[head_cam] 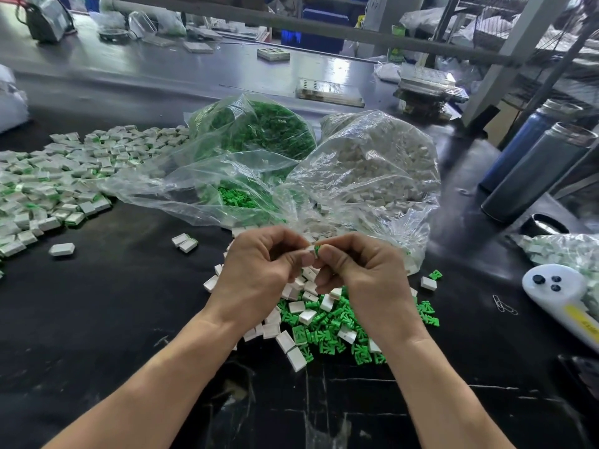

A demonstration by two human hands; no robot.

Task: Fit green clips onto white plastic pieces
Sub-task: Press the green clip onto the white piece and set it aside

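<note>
Green clip (317, 248) and white piece (310, 251) touching, held up over the loose heap (324, 322), just in front of the bag mouths. Clip pinched in the right hand (363, 270), thumb and forefinger curled tight on it; piece pinched in the left hand (259, 267), fingers likewise curled round it. Neither hand spread. Clip seemingly at the mouth of the piece, not yet seated as far as can be judged; most of both parts hidden by fingertips, so depth of entry impossible to tell.

To do this well: line the clip square with the slot before pressing, no skew. Push straight along the slot with the right thumb, bracing the piece from behind with the left. Keep the grip near the joint so the small parts cannot pivot or spring away. Probably a click or a flush edge as the sign of seating. Ease off if binding; forcing a tilted clip likely to bend its prongs.

Below, white pieces and green clips mixed on the black worktop (113, 319), within easy reach for the next pair. Behind, clear bag of clips (252, 131) beside bag of pieces (372, 163), both open toward the hands. Far left, spread of finished parts (64, 179), a fair place to drop this one once joined. Right edge: white handheld device (557, 293), two dark flasks (534, 166).
</note>
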